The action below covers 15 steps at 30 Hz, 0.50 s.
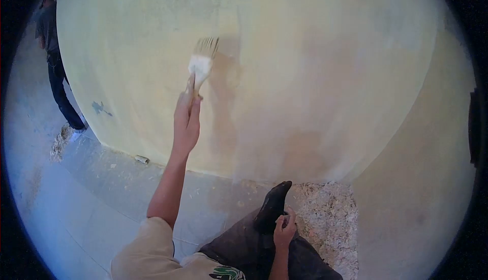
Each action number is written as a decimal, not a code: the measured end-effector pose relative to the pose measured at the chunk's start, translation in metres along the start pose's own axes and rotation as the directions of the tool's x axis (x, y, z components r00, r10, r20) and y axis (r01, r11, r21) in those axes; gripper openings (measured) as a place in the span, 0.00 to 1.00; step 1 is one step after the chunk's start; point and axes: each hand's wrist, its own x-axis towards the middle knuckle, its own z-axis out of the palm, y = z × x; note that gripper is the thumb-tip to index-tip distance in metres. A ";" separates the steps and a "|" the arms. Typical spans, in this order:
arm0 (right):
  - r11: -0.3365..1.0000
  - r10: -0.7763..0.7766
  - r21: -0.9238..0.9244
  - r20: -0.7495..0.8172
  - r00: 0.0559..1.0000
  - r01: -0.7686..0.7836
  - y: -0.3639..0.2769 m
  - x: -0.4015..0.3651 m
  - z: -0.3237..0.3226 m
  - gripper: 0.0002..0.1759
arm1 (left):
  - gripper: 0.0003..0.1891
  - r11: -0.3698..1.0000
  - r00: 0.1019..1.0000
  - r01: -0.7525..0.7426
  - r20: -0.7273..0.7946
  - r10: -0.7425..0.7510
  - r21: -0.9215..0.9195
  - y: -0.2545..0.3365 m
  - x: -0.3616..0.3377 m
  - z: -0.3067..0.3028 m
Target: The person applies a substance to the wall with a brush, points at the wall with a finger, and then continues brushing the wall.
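My left hand (187,122) is raised on an outstretched arm and wrapped round the handle of a wide paintbrush (201,64). The brush points upward, its pale bristles splayed into separate clumps at the tip. It overlaps a cream-yellow wall (274,87), and its shadow falls just to the right. Low in the view, my right hand (285,229) is held close over my dark trousers, beside a black shoe (273,204). Its fingers are curled together; I cannot tell what, if anything, is between them.
Pale shavings or flakes (328,224) cover the floor at right by the wall's foot. A small cylindrical object (142,159) lies along the wall base. A blue-grey mark (100,108) shows on the wall. At far left stands another person (58,61) in dark clothes.
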 end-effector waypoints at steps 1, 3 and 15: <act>1.000 -0.005 0.001 -0.002 1.000 0.005 0.005 0.000 0.001 0.18 | 0.26 0.955 0.974 -0.222 0.008 0.225 0.195 0.002 0.013 0.002; 1.000 -0.008 0.005 -0.005 1.000 0.008 0.011 0.000 0.002 0.19 | 0.26 0.824 0.899 -0.423 0.062 0.433 0.377 0.006 0.032 0.007; 0.999 -0.025 0.039 0.000 1.000 0.025 0.011 0.002 0.000 0.20 | 0.36 0.623 0.957 -0.173 0.279 -0.075 0.763 -0.025 -0.051 0.039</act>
